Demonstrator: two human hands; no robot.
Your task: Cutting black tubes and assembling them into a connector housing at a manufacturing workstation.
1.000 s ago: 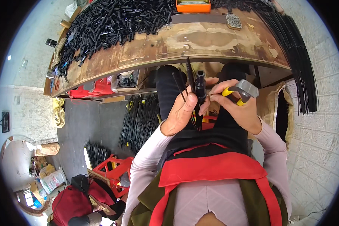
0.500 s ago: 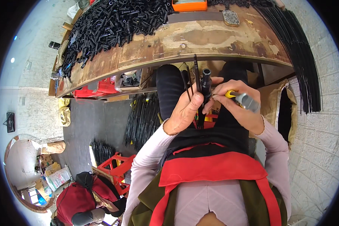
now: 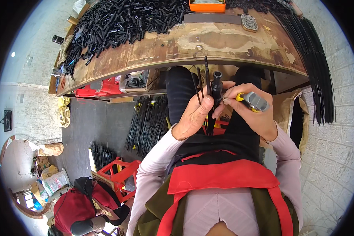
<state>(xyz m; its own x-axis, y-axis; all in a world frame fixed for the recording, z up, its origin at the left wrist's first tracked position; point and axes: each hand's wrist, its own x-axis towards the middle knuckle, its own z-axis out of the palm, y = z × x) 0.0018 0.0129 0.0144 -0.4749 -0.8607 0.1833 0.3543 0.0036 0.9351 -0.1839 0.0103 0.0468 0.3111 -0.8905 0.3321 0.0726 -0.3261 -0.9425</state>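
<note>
Over my lap, my left hand (image 3: 192, 116) is wrapped round an upright black tubular piece (image 3: 216, 84) with an open round end. Several thin black rods (image 3: 199, 80), like umbrella ribs, stand in the same grip beside the tube. My right hand (image 3: 252, 114) is closed at the tube's right side, thumb and forefinger pinched together. What sits between those fingertips is too small to make out. Tucked in my right hand are pliers (image 3: 258, 103) with a grey metal head and yellow grips, their head pointing away from the tube.
Ahead is a worn wooden workbench (image 3: 173, 45) bearing a heap of black tubular parts (image 3: 126, 19), an orange box (image 3: 207, 5) and a tin of small metal pieces (image 3: 249, 23). Long black rods (image 3: 318, 74) hang off its right end. A red stool (image 3: 120, 169) and another person (image 3: 80, 208) are lower left.
My view has shifted slightly, so the bench sits a little further right. The pliers in my right hand have turned slightly. Both hands keep their grip at nearly the same spot.
</note>
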